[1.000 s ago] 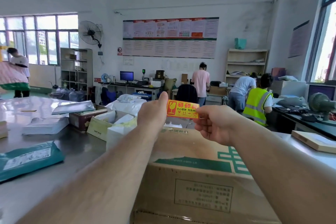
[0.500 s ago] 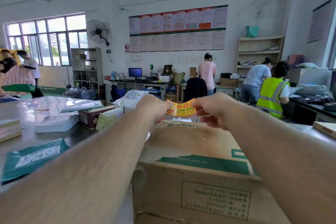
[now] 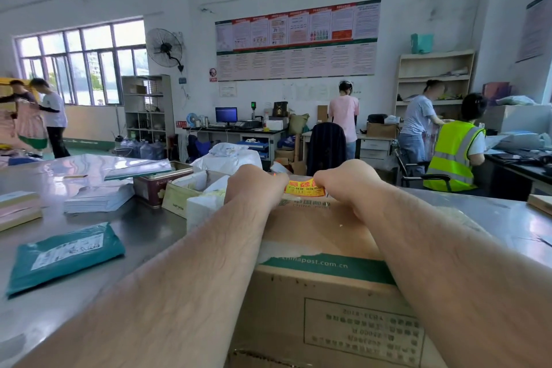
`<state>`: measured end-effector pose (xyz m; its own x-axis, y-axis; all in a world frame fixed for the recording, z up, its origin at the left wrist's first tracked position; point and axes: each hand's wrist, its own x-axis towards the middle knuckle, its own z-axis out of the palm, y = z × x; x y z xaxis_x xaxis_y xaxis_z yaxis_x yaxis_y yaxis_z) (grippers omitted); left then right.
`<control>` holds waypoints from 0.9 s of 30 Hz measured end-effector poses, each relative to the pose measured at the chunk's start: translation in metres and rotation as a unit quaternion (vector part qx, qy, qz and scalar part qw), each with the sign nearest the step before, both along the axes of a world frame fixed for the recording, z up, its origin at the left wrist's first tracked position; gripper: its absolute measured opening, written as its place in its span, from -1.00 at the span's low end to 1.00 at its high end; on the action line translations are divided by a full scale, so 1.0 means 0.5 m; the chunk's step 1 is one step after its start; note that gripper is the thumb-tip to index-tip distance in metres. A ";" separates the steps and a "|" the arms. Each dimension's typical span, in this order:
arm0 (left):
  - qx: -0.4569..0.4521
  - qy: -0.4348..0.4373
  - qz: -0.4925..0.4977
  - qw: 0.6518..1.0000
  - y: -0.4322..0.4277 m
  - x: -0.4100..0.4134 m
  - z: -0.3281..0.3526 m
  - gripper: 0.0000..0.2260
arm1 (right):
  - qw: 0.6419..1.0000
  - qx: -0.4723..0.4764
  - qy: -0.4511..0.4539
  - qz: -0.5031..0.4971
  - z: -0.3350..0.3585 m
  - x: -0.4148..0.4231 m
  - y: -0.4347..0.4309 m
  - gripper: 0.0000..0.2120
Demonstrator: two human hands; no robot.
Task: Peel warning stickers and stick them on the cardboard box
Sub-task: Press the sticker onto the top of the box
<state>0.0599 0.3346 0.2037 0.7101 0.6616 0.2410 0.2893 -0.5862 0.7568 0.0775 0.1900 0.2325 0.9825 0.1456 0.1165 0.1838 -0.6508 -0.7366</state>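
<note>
Right now both hands meet over the far edge of the brown cardboard box [image 3: 313, 236], which stands on the grey metal table [image 3: 143, 236]. Between them stretches the small yellow-and-red rectangular warning sticker [image 3: 304, 187], printed face toward the camera. The left hand [image 3: 257, 185] holds the sticker's left end and the right hand [image 3: 346, 182] its right end. Both hands are bent down at the wrist and closed on the sticker, though the fingertips themselves are hidden behind the backs of the hands. The sticker lies level, just at the box's far top edge above the green printing; whether it touches the cardboard cannot be told. A flat teal plastic mailing bag [image 3: 65, 254] lies on the table, well apart to the left.
</note>
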 end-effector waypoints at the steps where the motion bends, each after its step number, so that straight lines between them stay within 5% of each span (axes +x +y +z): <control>1: 0.001 0.001 -0.001 1.000 -0.002 -0.001 -0.001 -0.68 | 1.000 -0.014 -0.001 0.000 -0.001 0.001 0.000 -0.76; 27: 0.067 0.062 -0.007 0.996 -0.023 -0.026 0.000 -0.73 | 0.976 -0.213 -0.036 0.026 -0.006 -0.016 0.002 -0.70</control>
<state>0.0469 0.3230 0.2036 0.7483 0.6197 0.2368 0.3666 -0.6838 0.6309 0.0694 0.1909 0.2295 0.9639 0.2451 0.1038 0.2661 -0.8840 -0.3842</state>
